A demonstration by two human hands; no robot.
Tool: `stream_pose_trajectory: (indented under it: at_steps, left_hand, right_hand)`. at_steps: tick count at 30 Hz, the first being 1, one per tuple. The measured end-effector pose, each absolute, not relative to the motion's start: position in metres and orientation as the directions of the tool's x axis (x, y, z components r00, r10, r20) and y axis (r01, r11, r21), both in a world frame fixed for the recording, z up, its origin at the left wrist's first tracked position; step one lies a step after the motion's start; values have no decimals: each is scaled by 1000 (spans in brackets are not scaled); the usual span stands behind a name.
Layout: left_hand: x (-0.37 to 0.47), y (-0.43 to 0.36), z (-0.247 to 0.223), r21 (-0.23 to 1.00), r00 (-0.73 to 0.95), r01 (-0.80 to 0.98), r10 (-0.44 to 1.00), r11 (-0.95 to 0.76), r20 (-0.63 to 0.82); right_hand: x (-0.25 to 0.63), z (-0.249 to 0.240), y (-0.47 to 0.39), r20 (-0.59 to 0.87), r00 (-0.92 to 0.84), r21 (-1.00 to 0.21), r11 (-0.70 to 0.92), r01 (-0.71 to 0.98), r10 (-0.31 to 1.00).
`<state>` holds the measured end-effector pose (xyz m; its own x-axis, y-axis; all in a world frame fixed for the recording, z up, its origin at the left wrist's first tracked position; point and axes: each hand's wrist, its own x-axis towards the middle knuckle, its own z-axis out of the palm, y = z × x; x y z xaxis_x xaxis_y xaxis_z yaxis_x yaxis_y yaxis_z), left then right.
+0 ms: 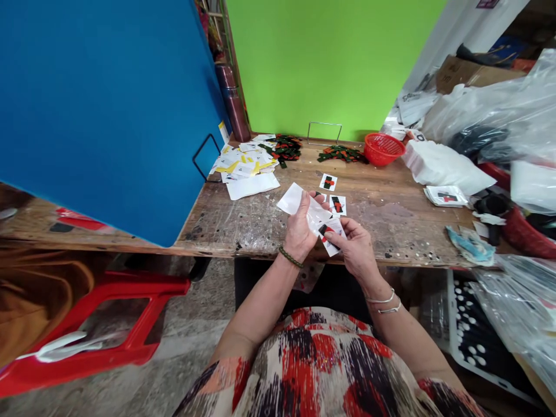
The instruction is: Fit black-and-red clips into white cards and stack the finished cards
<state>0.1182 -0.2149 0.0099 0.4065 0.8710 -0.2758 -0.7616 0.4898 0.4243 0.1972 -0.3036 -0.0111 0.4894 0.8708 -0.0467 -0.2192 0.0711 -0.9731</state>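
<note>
My left hand [299, 229] is closed on a small clear plastic bag [289, 199], which spreads out on both sides of the thumb. In my right hand [359, 248] a white card [332, 249] with a dark and red piece on it is pinched, thumb on top. The card meets the near end of the bag; whether it is inside the bag I cannot tell. Just beyond my hands, similar cards lie on the wooden table, one near the middle [328, 182] and one closer [337, 205]. Another is partly hidden behind my left fingers.
White and yellow papers [243, 162] are heaped at the left, beside a pile of dark and red pieces [286, 148]. A second pile [343, 154] lies near a red basket [384, 148]. Stacked cards [445, 196] sit at right. Blue [99, 104] and green [330, 63] panels stand around.
</note>
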Motion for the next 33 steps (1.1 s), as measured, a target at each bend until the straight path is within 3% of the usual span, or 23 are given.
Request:
stream_pose_trajectory:
  at_steps: [8,16,22,25,33]
  left_hand:
    - [117,-226,9,452,496,-711,839,539,-221]
    - [123,-235,2,475,497,-701,842,532,-210]
    - [125,-235,-3,426,492,-718,834,550,-249]
    - [124,-234,-5,391,492,-720,819,573,-294]
    - [125,-244,-7,457,507,-693,828,557,-240]
  right_hand:
    - [214,-11,-299,-222,340,-926,-88,-367,914]
    - [226,-14,-291,-144,316,-949,-40,-314,938]
    - [222,-15,-286,-135,379,-971,-45,-235,915]
    - [223,-15,-287,-158,323,-963,-74,-259,933]
    - [230,-13,-290,-184,285,-932,-75,-354,941]
